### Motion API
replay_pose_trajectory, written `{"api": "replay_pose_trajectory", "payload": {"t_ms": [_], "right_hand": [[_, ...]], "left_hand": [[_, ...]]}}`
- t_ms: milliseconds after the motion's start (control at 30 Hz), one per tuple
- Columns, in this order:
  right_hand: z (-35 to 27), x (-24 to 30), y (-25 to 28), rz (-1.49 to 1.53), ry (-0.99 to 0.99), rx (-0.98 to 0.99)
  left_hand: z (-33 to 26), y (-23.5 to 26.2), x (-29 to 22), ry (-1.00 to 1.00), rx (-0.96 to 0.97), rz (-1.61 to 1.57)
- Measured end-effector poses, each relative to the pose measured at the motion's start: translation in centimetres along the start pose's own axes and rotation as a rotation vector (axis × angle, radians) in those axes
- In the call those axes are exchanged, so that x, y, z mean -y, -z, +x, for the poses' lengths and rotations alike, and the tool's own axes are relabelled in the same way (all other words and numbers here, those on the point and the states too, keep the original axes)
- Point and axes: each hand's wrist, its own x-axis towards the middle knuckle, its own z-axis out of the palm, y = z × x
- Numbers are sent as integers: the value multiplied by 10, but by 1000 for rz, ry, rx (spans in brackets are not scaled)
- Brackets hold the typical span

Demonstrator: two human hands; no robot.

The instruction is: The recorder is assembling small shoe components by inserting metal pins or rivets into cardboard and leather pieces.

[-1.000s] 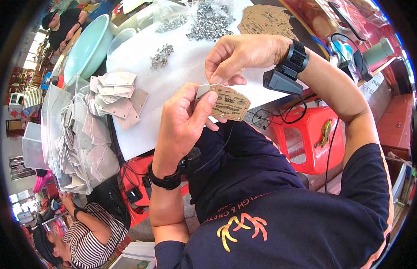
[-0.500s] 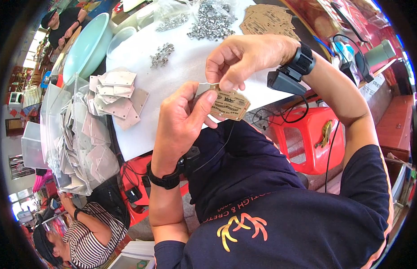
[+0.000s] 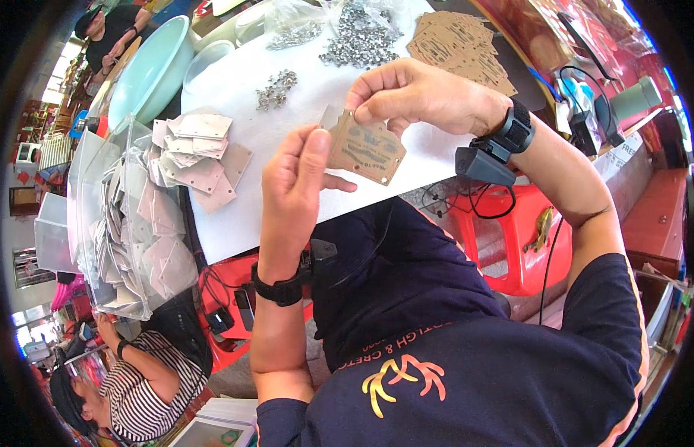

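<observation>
A small brown printed card [image 3: 366, 155] with clipped corners and little holes is held up over the near edge of the white-covered table [image 3: 235, 223]. My right hand [image 3: 418, 98] pinches its top corner between thumb and fingers. At its left edge, my left hand [image 3: 289, 175] has the thumb in front and the fingers partly behind. A pale grey edge [image 3: 330, 117] shows beside the card's upper left; whether it is a second piece I cannot tell. Beyond the hands lies a small heap of shiny metal fasteners [image 3: 276, 90].
Grey cards [image 3: 205, 153] lie piled at the left, beside a clear plastic bin [image 3: 134, 298] full of more. A larger fastener heap [image 3: 354, 37] and brown cards [image 3: 462, 51] are at the back. A green basin [image 3: 149, 74], red stool [image 3: 518, 238] and two people surround the table.
The card has turned and shifted slightly left. My right hand has moved up to its top corner, and my left thumb has slid off its face toward the left edge.
</observation>
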Motion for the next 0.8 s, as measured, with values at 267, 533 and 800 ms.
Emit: {"api": "replay_pose_trajectory", "payload": {"t_ms": [267,533,800], "right_hand": [[3,-8,4,245,-52,-25],[1,-12,2,350,-41,29],[-2,-9,-15,83,22,-66]], "left_hand": [[-7,-2,-1,-1,59,-144],[-10,2,0,-29,81,-58],[-4,-3,0,-98,-91,57]]}}
